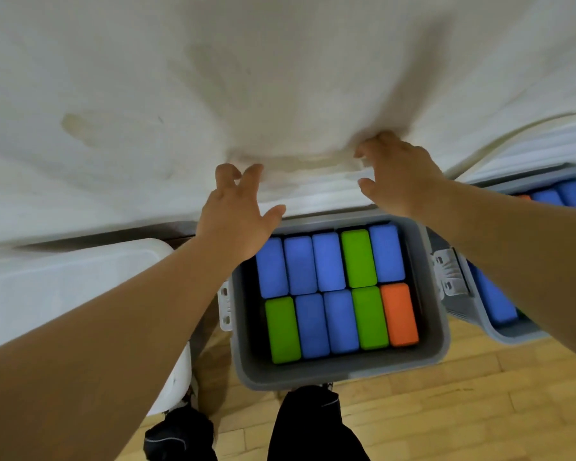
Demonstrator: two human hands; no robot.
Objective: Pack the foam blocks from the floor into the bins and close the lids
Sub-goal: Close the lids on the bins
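Left hand [236,207] touches, right hand [399,174] grips the raised lid [280,94], edge crosswise.

I'm scanning for lettering and can read none: no print on the grey bin [340,371], the foam blocks [313,261] or the blurred white lid [280,78].

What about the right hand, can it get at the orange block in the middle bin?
Probably yes: the orange block lies uncovered in the open bin, nothing over it. The right hand seems to grip the white cover and must release first.
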